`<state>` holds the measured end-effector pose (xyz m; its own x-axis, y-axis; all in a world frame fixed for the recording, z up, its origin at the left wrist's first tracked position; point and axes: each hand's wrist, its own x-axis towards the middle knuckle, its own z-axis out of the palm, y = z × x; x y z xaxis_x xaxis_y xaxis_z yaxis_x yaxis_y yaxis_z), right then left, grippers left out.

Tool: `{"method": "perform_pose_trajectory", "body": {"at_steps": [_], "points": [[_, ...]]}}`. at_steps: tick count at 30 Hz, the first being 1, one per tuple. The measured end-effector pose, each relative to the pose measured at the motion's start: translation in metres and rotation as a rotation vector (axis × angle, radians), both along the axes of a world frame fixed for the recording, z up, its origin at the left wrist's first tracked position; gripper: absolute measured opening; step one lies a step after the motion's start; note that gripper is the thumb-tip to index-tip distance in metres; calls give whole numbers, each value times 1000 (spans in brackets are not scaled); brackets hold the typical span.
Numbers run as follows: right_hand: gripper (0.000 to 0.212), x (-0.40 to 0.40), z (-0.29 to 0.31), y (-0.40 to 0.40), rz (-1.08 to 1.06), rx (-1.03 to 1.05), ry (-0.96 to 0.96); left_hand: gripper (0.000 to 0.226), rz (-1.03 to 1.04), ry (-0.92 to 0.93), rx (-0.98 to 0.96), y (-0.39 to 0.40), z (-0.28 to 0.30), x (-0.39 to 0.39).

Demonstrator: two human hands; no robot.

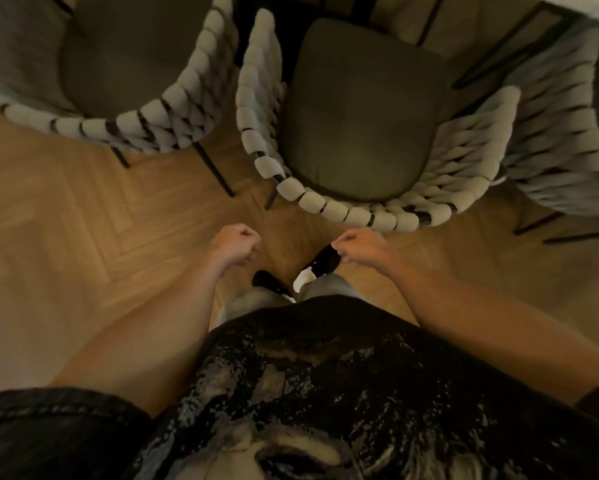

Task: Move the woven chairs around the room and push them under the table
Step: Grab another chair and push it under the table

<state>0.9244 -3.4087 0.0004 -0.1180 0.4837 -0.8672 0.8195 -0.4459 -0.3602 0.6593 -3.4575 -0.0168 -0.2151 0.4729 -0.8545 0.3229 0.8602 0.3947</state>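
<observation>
Three woven chairs with pale rope backs and dark seat cushions stand side by side at the top of the view. The middle chair is straight in front of me, its curved back rim just beyond my hands. The left chair and the right chair flank it. A pale table edge shows at the top right corner. My left hand is curled into a loose fist with nothing in it. My right hand is also curled, a little short of the middle chair's back, not touching it.
Herringbone wood floor spreads to the left and below the chairs. Thin black chair legs angle out onto the floor between the left and middle chairs. My feet in dark socks stand just behind the middle chair.
</observation>
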Motion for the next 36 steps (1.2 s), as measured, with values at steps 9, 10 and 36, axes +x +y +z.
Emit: {"method": "perform_pose_trajectory", "body": {"at_steps": [9,10,36], "points": [[72,41,-23,7,-924,-306,171,31,296,-154,-16,65,-10,31],[78,46,-26,10,-1021,-329,184,36,344,-183,-27,72,-11,35],[30,80,-55,65,-1901,-157,368,35,1068,-333,30,133,-60,76]]}}
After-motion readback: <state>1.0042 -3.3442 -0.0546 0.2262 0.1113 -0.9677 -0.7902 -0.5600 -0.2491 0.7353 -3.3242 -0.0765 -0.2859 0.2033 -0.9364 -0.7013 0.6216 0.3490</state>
